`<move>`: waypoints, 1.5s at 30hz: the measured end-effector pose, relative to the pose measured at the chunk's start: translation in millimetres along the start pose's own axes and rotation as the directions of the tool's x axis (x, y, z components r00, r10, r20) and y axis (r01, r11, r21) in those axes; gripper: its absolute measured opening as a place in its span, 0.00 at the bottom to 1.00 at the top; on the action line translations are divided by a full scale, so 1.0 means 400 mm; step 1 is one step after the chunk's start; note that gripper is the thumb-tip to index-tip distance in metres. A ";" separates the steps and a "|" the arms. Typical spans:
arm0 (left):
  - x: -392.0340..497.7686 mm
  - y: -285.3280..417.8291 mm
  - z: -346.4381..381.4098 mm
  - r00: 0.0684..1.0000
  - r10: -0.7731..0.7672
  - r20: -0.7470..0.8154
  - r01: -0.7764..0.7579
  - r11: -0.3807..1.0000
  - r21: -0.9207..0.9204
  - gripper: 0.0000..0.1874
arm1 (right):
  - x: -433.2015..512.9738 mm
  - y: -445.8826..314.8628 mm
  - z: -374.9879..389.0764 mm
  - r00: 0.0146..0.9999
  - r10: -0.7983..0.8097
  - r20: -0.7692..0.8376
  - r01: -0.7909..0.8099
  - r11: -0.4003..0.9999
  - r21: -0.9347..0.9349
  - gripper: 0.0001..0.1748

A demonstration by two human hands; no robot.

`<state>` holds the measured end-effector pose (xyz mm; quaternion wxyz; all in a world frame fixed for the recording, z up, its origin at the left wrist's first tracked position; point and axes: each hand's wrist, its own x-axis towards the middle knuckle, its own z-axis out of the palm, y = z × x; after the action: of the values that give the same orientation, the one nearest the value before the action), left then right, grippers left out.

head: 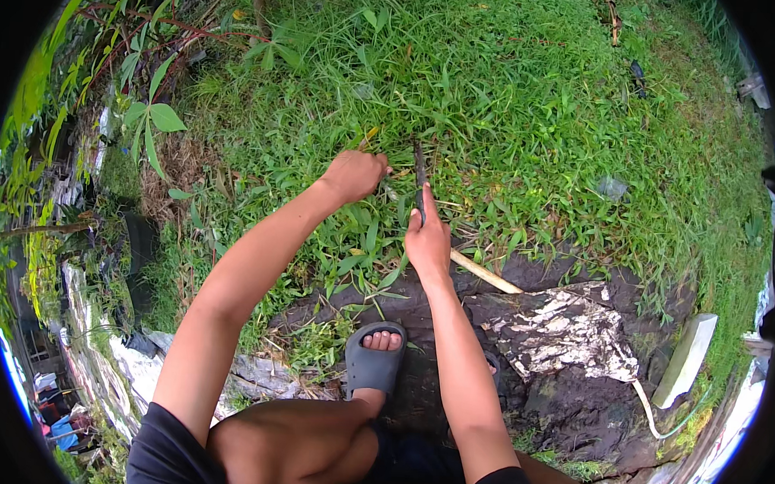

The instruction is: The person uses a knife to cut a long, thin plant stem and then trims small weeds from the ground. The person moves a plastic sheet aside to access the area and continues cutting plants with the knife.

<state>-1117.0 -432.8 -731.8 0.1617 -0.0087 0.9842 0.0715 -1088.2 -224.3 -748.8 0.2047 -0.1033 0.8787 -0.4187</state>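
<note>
My left hand (354,177) is curled closed low in the green grass (497,117), with grass blades and stems passing at its fingers. In my right hand (428,244) is a knife with a dark handle (420,204). Its narrow, dirt-stained blade (419,162) points away from me into the grass, just right of my left hand. My index finger lies along the handle. The blade's far end is partly lost among the stems.
A pale stick (487,272) lies beside a mud-stained white sheet or sack (558,334) on dark bare soil (568,405). Further right are a whitish block (686,360) and a thin hose or cord (649,415). A grey sandal (374,365) is on my foot. Broad-leaved plants (151,118) overhang the left.
</note>
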 end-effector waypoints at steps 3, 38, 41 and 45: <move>-0.004 -0.003 0.003 1.000 0.026 -0.006 -0.026 1.000 0.003 0.16 | 0.001 0.000 0.000 0.990 -0.102 0.093 0.095 0.993 0.071 0.36; -0.052 -0.009 0.008 0.999 0.026 -0.022 -0.022 0.986 0.164 0.09 | 0.004 -0.035 -0.011 0.948 -0.076 0.310 0.050 0.995 0.091 0.38; -0.066 -0.016 0.016 0.999 -0.008 -0.032 0.013 0.988 0.156 0.09 | 0.006 -0.024 -0.039 0.942 0.093 0.321 -0.053 0.990 -0.130 0.38; -0.091 -0.025 0.029 0.991 0.000 -0.131 0.010 0.997 0.074 0.09 | 0.056 -0.015 -0.030 0.993 -0.121 0.007 0.120 0.990 0.071 0.35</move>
<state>-1078.3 -441.3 -732.4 0.0970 -0.0096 0.9947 0.0335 -1113.6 -227.9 -743.4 0.1877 -0.1513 0.8543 -0.4606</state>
